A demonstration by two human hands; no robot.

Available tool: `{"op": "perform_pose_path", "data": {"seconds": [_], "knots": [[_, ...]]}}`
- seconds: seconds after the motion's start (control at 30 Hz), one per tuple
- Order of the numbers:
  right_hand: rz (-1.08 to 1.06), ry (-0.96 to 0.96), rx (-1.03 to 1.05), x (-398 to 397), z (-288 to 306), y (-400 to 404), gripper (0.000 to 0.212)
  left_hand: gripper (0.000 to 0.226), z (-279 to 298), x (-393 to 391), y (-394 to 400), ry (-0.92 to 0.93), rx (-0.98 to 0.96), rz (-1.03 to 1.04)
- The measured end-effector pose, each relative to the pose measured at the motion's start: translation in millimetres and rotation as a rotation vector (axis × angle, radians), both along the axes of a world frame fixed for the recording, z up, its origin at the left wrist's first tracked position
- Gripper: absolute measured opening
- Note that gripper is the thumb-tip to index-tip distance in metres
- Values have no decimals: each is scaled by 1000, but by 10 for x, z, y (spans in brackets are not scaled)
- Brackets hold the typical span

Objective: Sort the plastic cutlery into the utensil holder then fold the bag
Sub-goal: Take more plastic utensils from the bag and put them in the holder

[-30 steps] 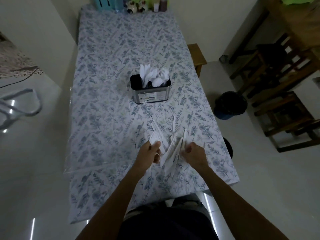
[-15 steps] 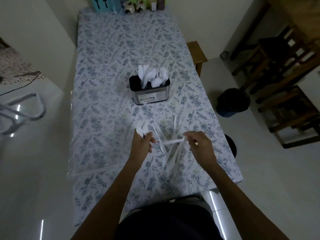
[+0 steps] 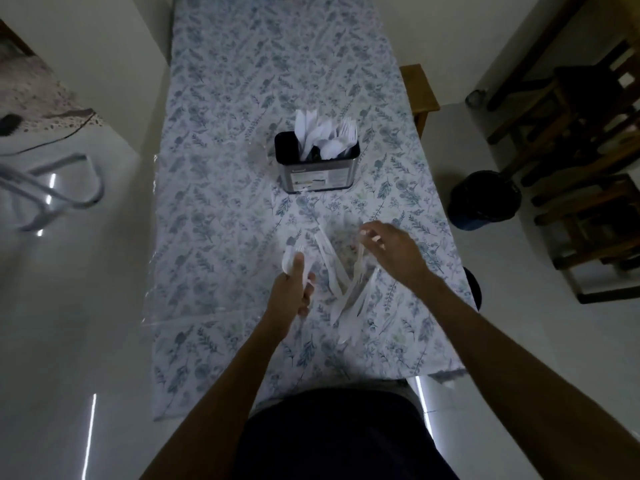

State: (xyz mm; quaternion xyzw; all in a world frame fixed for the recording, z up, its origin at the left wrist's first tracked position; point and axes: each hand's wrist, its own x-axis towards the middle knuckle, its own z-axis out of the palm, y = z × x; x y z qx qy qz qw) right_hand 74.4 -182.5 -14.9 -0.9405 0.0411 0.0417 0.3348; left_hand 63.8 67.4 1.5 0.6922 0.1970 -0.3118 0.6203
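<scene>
Room: pale shiny floor, a long table (image 3: 242,209) with a blue leaf cloth, dark wooden chairs (image 3: 571,140) at the right, a dark bucket (image 3: 485,199) on the floor.

Change from before: the right hand (image 3: 391,251) was low by the pile with a white piece pinched across it half a second ago; now it is lifted and farther up the table. The left hand (image 3: 294,292) has stayed in about the same spot with its pieces.

Count: one utensil holder (image 3: 317,168), two hands, one loose pile of cutlery (image 3: 346,285). The pieces in the pile lie across each other, so I cannot count them.

Utensil holder: a dark box with a shiny metal front and a label, standing upright in the middle of the table. White forks, spoons and knives stick up out of it.

Loose pile: thin white plastic pieces on the cloth between the two hands, nearer the person than the holder.

Left hand: fingers curled round a few white pieces (image 3: 292,258), thumb on top.

Right hand: over the pile, fingers bent. Blurry, so I cannot tell if it holds anything.
</scene>
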Motion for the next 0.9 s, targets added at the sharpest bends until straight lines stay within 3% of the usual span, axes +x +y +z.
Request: {"op": "perform_pose_path", "data": {"seconds": [0.07, 0.13, 0.4, 0.5, 0.57, 0.73, 0.9], "knots": [[134, 30, -336, 138, -312, -193, 35, 49, -10, -2, 122, -53, 28, 3], [277, 97, -490, 237, -479, -243, 39, 35, -4, -1, 200, -85, 35, -11], [470, 14, -608, 124, -272, -435, 20, 33, -66, 92, 184, -95, 47, 17], [358, 108, -621, 61, -45, -461, 17, 34, -97, 121, 140, -82, 20, 11], [173, 149, -501, -22, 125, -442, 16, 31, -99, 146, 93, -52, -27, 50], [-61, 256, 320, -419, 493, 262, 15, 46, -31, 138, -136, -40, -117, 66], [-133, 43, 460, -638, 433, 961, 13, 99, -37, 86, -263, -14, -51, 40]]}}
